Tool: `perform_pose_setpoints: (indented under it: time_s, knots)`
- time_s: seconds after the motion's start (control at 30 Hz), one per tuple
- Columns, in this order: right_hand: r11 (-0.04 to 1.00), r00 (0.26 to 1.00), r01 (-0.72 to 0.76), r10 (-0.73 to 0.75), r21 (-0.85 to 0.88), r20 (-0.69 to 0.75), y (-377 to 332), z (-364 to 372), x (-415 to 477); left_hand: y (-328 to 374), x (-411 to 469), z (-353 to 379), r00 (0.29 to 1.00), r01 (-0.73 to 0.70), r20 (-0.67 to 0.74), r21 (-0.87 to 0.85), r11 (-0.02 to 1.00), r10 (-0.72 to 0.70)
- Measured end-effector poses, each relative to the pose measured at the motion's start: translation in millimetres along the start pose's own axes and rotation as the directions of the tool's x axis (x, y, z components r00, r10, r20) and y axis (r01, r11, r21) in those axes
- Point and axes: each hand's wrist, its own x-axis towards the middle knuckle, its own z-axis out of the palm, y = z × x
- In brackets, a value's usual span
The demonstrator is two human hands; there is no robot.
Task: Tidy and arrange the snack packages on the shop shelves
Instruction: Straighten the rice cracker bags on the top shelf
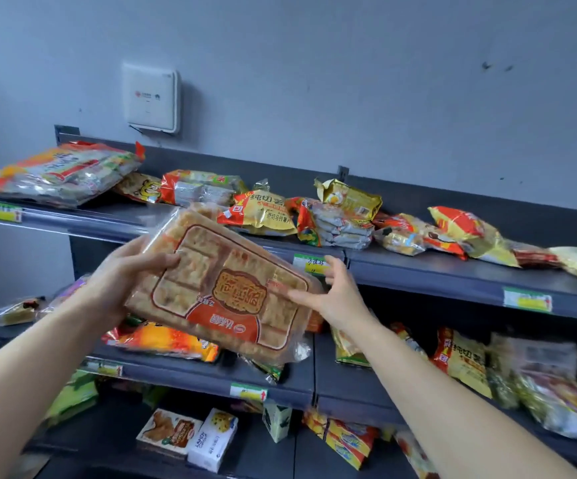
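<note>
A large clear package of golden biscuits (225,285) with an orange label is held up in front of the shelves, tilted with its far end towards the top shelf (453,271). My left hand (131,271) grips its left edge, thumb over the front. My right hand (328,295) touches its right edge with fingers spread. Yellow and orange snack bags (266,216) lie in a loose heap along the top shelf. A big clear multi-pack (59,172) lies at that shelf's left end.
The middle shelf (211,375) holds an orange bag (166,340) on the left and yellow and clear bags (463,361) on the right. Small boxes (211,440) and packets stand on the bottom shelf. A white wall box (150,98) hangs above the shelves.
</note>
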Motion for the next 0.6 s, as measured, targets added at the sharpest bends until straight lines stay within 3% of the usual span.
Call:
perform_pose_setpoints:
  time_s: [0.13, 0.23, 0.33, 0.4, 0.5, 0.6]
  knots:
    - [0.951, 0.951, 0.272, -0.242, -0.147, 0.195, -37.7, -24.3, -9.2, 26.5, 5.8, 44.3, 0.975, -0.121, 0.204, 0.174, 0.977, 0.085]
    - [0.96, 0.913, 0.273, -0.236, -0.069, 0.333, -48.3, -40.7, -12.4, 38.9, 7.0, 70.1, 0.936, -0.118, 0.351, 0.214, 0.97, 0.037]
    - [0.968, 0.916, 0.244, -0.208, -0.063, 0.342, -39.2, -56.0, -12.4, 43.2, 11.9, 92.0, 0.895, -0.153, 0.444, 0.253, 0.955, 0.026]
    - [0.974, 0.927, 0.225, -0.202, -0.04, 0.315, -27.9, -67.2, -9.5, 43.0, 18.6, 108.6, 0.913, -0.158, 0.406, 0.251, 0.955, 0.044]
    - [0.982, 0.947, 0.187, -0.19, 0.038, 0.259, -13.6, -92.3, -0.9, 39.4, 36.2, 129.1, 0.96, -0.195, 0.24, 0.202, 0.96, 0.145]
    - [0.977, 0.981, 0.145, -0.163, 0.154, 0.109, -2.6, -119.7, 12.0, 29.8, 47.8, 149.5, 0.972, -0.219, 0.109, 0.119, 0.968, 0.206]
